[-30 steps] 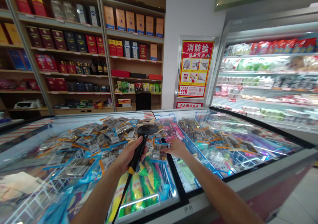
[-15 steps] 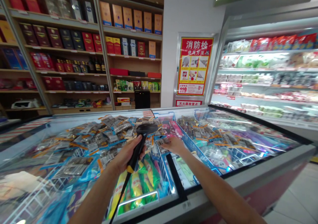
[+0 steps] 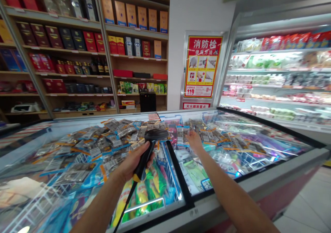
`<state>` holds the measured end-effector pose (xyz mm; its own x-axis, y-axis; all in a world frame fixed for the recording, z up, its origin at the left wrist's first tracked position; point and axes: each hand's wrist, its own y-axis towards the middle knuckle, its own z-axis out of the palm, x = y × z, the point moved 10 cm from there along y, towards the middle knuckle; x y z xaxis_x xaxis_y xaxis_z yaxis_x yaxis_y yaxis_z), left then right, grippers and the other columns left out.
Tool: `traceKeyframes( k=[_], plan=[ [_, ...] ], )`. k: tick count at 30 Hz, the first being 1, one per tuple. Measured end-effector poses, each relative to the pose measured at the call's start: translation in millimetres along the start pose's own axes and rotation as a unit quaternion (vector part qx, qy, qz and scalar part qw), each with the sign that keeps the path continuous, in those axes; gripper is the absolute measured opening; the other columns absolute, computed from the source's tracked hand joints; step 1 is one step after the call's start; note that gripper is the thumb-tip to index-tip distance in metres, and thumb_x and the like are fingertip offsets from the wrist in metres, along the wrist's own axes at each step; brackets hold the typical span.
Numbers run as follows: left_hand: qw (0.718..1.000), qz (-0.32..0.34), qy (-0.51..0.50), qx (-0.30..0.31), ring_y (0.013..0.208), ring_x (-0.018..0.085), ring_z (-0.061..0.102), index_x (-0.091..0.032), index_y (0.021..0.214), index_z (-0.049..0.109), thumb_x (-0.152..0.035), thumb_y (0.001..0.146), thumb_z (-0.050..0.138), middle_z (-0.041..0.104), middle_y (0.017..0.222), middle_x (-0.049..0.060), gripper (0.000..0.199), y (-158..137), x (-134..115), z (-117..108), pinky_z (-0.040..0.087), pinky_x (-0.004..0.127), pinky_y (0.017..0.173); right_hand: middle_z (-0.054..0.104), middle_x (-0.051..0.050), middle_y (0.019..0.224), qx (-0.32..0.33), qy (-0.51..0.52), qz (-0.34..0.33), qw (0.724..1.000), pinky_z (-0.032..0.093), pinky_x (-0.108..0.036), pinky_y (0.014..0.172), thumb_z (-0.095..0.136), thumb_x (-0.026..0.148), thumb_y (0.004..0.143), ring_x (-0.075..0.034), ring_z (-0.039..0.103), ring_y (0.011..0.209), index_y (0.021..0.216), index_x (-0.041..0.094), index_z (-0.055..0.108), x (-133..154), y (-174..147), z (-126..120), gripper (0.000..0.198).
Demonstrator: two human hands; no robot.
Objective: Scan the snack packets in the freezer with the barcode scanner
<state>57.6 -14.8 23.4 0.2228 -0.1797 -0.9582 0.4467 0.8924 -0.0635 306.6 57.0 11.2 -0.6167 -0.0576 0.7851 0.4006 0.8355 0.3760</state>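
My left hand [image 3: 136,159] is wrapped round the handle of a black and yellow barcode scanner [image 3: 155,134], its head pointing away to the right and its cable running down toward me. Held at its edge by my right hand [image 3: 194,141] is a small packet [image 3: 182,135] with blue strips and a printed label, to the right of the scanner head. Many similar packets [image 3: 113,141] lie heaped on the freezer's glass top at the left. A second heap of packets [image 3: 219,136] lies on the glass just beyond my right hand.
The chest freezer [image 3: 274,178] spans the front, with a black frame bar [image 3: 176,167] between its glass lids. Yellow and green ice-cream packs [image 3: 142,195] lie beneath the glass. Boxed shelves [image 3: 137,33] stand behind; a lit refrigerated display [image 3: 279,71] is at the right.
My right hand has moved right and slightly up with the packet, which now stands more upright and faces me. The scanner in my left hand has shifted slightly right.
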Motion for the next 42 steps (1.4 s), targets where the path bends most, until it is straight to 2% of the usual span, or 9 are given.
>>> traceKeyframes(
  k=[3, 7, 18, 21, 25, 30, 33, 36, 42],
  plan=[
    [1.0, 0.004, -0.006, 0.019, 0.041, 0.008, 0.047, -0.014, 0.076, 0.051, -0.042, 0.072, 0.049, 0.053, 0.055, 0.0, 0.028, 0, 0, 4, 0.034, 0.019, 0.038, 0.065, -0.003, 0.077, -0.003, 0.059, 0.023, 0.998, 0.042, -0.024, 0.059, 0.043, 0.026, 0.069, -0.017, 0.058, 0.071, 0.087, 0.018, 0.056, -7, 1, 5, 0.024],
    [1.0, 0.002, -0.008, 0.03, 0.042, 0.008, 0.047, -0.015, 0.084, 0.053, -0.042, 0.071, 0.05, 0.052, 0.055, -0.001, 0.031, -1, 0, 6, 0.035, 0.02, 0.039, 0.064, -0.005, 0.082, 0.008, 0.116, 0.02, 0.993, 0.042, -0.025, 0.063, 0.043, 0.025, 0.068, -0.017, 0.058, 0.075, 0.087, 0.015, 0.054, -7, 0, 8, 0.024],
    [0.999, 0.006, -0.03, 0.034, 0.04, 0.007, 0.045, -0.015, 0.081, 0.05, -0.044, 0.072, 0.048, 0.052, 0.054, -0.001, 0.031, -1, -3, 8, 0.033, 0.018, 0.039, 0.062, -0.004, 0.077, -0.028, 0.105, 0.025, 0.994, 0.042, -0.026, 0.067, 0.045, 0.028, 0.066, -0.017, 0.057, 0.073, 0.085, 0.016, 0.052, -12, 2, -3, 0.024],
    [0.999, 0.004, -0.033, 0.023, 0.041, 0.007, 0.046, -0.015, 0.076, 0.049, -0.044, 0.073, 0.047, 0.053, 0.054, 0.0, 0.029, 0, -3, 3, 0.033, 0.018, 0.039, 0.063, -0.004, 0.079, -0.047, 0.071, 0.03, 0.996, 0.041, -0.026, 0.068, 0.044, 0.027, 0.068, -0.017, 0.057, 0.074, 0.089, 0.016, 0.053, -18, 7, -12, 0.026],
    [1.0, 0.003, -0.024, -0.002, 0.04, 0.007, 0.046, -0.015, 0.074, 0.048, -0.044, 0.072, 0.048, 0.053, 0.054, 0.0, 0.029, 1, -2, -3, 0.034, 0.018, 0.038, 0.063, -0.007, 0.08, -0.078, -0.042, 0.033, 0.996, 0.04, -0.027, 0.069, 0.044, 0.027, 0.07, -0.019, 0.057, 0.076, 0.093, 0.014, 0.055, -25, 14, -35, 0.028],
    [1.0, 0.014, -0.02, -0.018, 0.039, 0.007, 0.045, -0.015, 0.073, 0.047, -0.043, 0.071, 0.049, 0.052, 0.053, -0.001, 0.028, -1, -7, -7, 0.036, 0.019, 0.039, 0.061, -0.01, 0.088, -0.113, -0.168, 0.082, 0.976, 0.036, -0.033, 0.075, 0.042, 0.029, 0.074, -0.023, 0.054, 0.086, 0.101, 0.014, 0.054, -43, 20, -66, 0.033],
    [0.999, 0.017, -0.015, -0.034, 0.04, 0.008, 0.046, -0.014, 0.073, 0.047, -0.043, 0.071, 0.049, 0.053, 0.053, 0.0, 0.029, -2, -10, -12, 0.035, 0.019, 0.038, 0.061, -0.011, 0.091, -0.112, -0.225, 0.129, 0.959, 0.032, -0.04, 0.078, 0.042, 0.031, 0.075, -0.026, 0.053, 0.09, 0.107, 0.017, 0.052, -55, 21, -74, 0.036],
    [0.999, 0.019, -0.02, -0.044, 0.039, 0.008, 0.046, -0.014, 0.073, 0.048, -0.043, 0.071, 0.049, 0.053, 0.053, 0.0, 0.03, -3, -12, -15, 0.035, 0.019, 0.038, 0.06, -0.01, 0.093, -0.115, -0.262, 0.135, 0.949, 0.03, -0.041, 0.079, 0.044, 0.03, 0.075, -0.026, 0.05, 0.093, 0.112, 0.022, 0.048, -58, 20, -76, 0.038],
    [0.998, 0.016, -0.044, -0.05, 0.039, 0.007, 0.045, -0.013, 0.077, 0.049, -0.042, 0.072, 0.048, 0.052, 0.053, 0.0, 0.029, -3, -14, -20, 0.035, 0.018, 0.037, 0.058, -0.006, 0.093, -0.145, -0.3, 0.1, 0.937, 0.027, -0.045, 0.078, 0.039, 0.027, 0.078, -0.027, 0.046, 0.092, 0.093, 0.025, 0.06, -60, 20, -82, 0.026]
  ],
)
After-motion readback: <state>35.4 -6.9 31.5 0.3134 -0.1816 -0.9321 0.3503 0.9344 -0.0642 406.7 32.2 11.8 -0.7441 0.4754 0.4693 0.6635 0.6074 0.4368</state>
